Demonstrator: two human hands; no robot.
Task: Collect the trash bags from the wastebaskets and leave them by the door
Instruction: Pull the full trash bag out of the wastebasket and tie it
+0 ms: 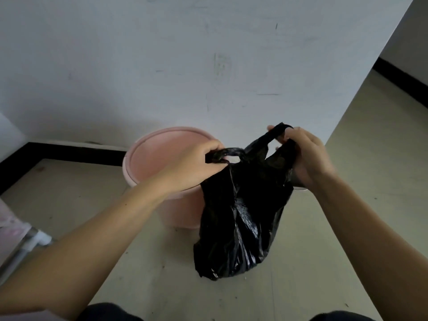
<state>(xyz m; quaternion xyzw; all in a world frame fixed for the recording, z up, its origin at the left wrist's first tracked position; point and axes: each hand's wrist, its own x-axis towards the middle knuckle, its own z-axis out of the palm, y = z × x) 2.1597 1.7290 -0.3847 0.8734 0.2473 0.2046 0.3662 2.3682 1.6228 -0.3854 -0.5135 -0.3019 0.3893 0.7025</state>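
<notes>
Left hand and right hand each grip a handle of the bag hanging between them, likely for tying, bin behind.

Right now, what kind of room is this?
Probably a plain room or hallway at home: a pink wastebasket against a scuffed white wall, a black baseboard, and a black trash bag.

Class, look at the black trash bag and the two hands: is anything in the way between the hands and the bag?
Nothing is. The left hand and the right hand each grip a handle of the black trash bag, which hangs outside the pink wastebasket. No door is in view.
</notes>
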